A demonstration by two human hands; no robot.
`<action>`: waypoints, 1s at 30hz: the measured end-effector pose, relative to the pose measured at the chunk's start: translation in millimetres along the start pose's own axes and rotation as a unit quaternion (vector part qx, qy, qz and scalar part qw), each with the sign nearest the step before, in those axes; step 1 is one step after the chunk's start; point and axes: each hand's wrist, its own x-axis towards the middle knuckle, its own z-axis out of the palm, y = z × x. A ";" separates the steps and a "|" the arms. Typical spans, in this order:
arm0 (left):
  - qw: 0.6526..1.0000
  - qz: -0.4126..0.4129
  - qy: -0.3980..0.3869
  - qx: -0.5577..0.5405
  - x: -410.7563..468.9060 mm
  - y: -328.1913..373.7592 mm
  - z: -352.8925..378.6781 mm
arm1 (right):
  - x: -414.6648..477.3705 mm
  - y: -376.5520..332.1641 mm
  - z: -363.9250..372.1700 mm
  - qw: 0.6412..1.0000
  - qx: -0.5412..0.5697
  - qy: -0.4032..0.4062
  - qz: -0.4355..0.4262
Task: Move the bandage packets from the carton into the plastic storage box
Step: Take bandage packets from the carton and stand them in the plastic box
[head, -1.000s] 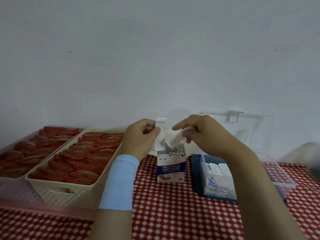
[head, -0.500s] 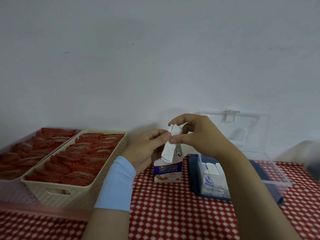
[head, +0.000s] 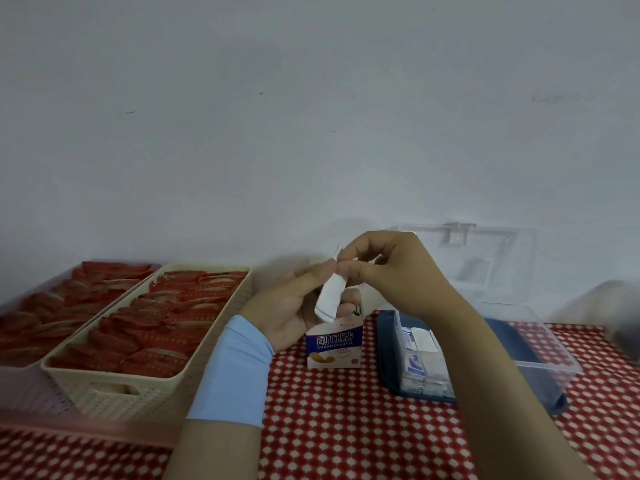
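Above the carton (head: 334, 344), bandage packet (head: 329, 299) near-upright

Table under red-and-white patterned cloth (head: 346, 427): cream basket (head: 145, 393), pink basket (head: 27, 389), bandage carton (head: 334, 344), dark blue tray (head: 386, 355).

A matt paper packet (head: 330, 299) is seen above a printed card carton (head: 334, 346); right, a glossy clear plastic storage box (head: 540, 344).

Red-and-white dotted tablecloth (head: 346, 427), blue wristband (head: 232, 372)
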 end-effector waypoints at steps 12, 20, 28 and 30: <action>0.991 0.076 0.100 0.049 -3.2 4.2 -40.0 | 2.3 16.5 22.2 0.906 -0.390 -0.146 0.073; 0.982 0.097 0.127 0.103 1.8 2.1 -35.9 | 9.8 18.1 35.3 0.867 -0.462 -0.177 0.060; 0.976 0.101 0.161 0.109 6.0 -0.6 -33.3 | 6.0 18.5 17.7 0.945 -0.314 -0.066 0.061; 0.973 0.107 0.174 0.109 6.6 0.0 -32.8 | 5.3 19.6 13.1 0.962 -0.268 -0.023 0.050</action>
